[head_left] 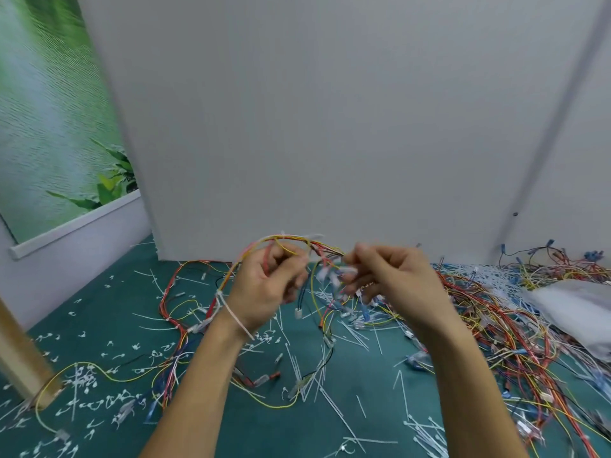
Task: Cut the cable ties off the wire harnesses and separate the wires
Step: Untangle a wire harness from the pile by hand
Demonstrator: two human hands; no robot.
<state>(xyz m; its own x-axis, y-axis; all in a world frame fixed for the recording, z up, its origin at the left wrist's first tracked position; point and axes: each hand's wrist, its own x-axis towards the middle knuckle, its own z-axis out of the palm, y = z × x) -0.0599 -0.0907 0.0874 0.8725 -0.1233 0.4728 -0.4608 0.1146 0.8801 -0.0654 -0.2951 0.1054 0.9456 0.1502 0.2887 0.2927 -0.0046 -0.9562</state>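
Observation:
Both hands hold a wire harness (291, 241) of red, yellow and pink wires raised above the green table. My left hand (264, 289) grips the looped wires, fingers curled round them. My right hand (393, 279) pinches the harness's connector ends (334, 276), which are blurred. A white cable tie (236, 320) on the harness hangs across my left wrist. The harness trails down left to the table. No cutting tool shows in either hand.
Cut white cable ties (330, 371) and snipped tie heads (82, 381) litter the green table (99, 312). A large tangle of loose wires (515, 325) lies at the right, with a white bag (575, 309) on it. A grey panel (330, 127) stands behind; a wooden post (23, 355) is at left.

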